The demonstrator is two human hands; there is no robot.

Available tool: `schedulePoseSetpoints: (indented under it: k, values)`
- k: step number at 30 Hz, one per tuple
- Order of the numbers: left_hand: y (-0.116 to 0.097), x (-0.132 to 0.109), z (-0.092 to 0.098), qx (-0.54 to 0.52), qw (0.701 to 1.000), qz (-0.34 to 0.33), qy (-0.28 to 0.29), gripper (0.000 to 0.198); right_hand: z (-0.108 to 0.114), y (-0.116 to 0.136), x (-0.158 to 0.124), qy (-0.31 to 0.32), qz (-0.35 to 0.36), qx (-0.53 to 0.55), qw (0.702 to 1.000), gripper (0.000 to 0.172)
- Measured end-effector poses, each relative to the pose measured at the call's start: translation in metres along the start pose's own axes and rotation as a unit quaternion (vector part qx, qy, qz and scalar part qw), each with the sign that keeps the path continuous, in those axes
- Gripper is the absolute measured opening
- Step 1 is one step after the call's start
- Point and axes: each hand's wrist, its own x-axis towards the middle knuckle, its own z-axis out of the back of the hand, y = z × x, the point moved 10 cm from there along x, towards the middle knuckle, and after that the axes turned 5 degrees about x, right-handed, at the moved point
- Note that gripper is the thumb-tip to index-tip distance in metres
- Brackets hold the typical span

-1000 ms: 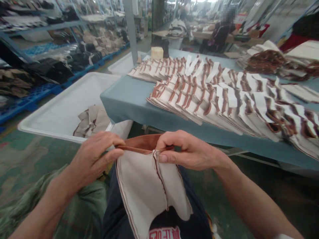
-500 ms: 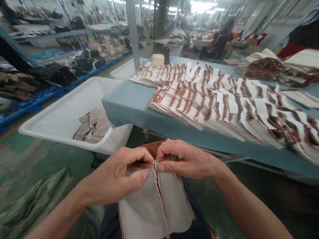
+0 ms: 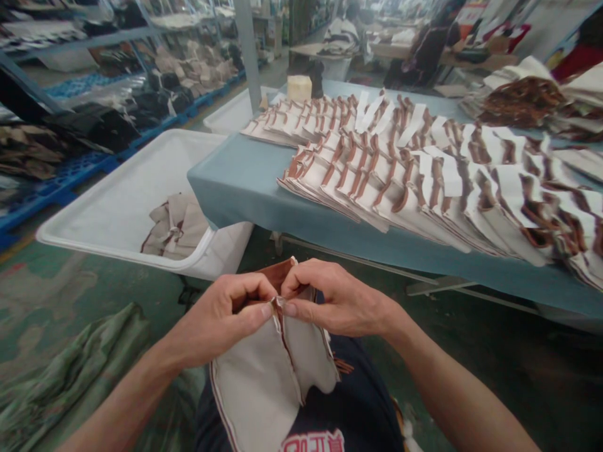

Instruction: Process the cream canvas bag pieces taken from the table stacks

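Observation:
A cream fabric piece (image 3: 254, 383) with brown edging and a lengthwise seam hangs over my lap. At its top edge, my left hand (image 3: 230, 314) pinches the material left of the seam between thumb and fingers. Close beside it, my right hand (image 3: 330, 298) pinches the same edge on the right of the seam. The fingertips of both hands nearly meet at the seam top. Brown material (image 3: 276, 273) shows behind the fingers, partly hidden by them.
Rows of overlapping cream and brown pieces (image 3: 367, 182) lie on a blue-covered table (image 3: 245, 188) ahead. A white bin (image 3: 108, 207) with a tied bundle (image 3: 176, 226) stands left. Green cloth (image 3: 89, 370) lies lower left. A person (image 3: 426, 47) sits far back.
Both hands and the fabric top have shifted slightly left. The lower end of the fabric has swung left, uncovering red-and-white print on dark cloth at my lap. The view has tilted down slightly.

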Motion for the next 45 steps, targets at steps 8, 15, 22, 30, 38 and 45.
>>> schedulePoseSetpoints:
  k: [8,15,22,30,38,45]
  values:
    - [-0.025,-0.009,0.010,0.073,0.992,-0.074,-0.068,0.022,-0.003,0.018,0.004,-0.036,0.003,-0.066,0.997,0.015]
    - [-0.015,-0.020,0.016,0.131,0.980,-0.101,-0.108,0.019,-0.018,0.021,0.006,-0.045,0.014,-0.103,0.994,0.010]
    - [-0.021,-0.030,0.024,0.239,0.958,-0.121,-0.101,0.016,-0.027,0.022,0.015,-0.007,0.002,-0.148,0.989,0.009]
    - [-0.034,-0.024,0.020,0.308,0.941,-0.131,-0.049,0.016,-0.033,0.016,0.020,0.046,-0.026,-0.183,0.982,0.010]
    - [-0.030,-0.028,0.032,0.231,0.960,-0.123,-0.102,0.013,-0.029,0.033,0.026,-0.001,0.029,-0.168,0.985,0.007]
    - [-0.049,-0.044,0.036,0.323,0.908,-0.206,-0.169,0.014,-0.031,0.038,0.036,-0.014,0.045,-0.160,0.986,0.015]
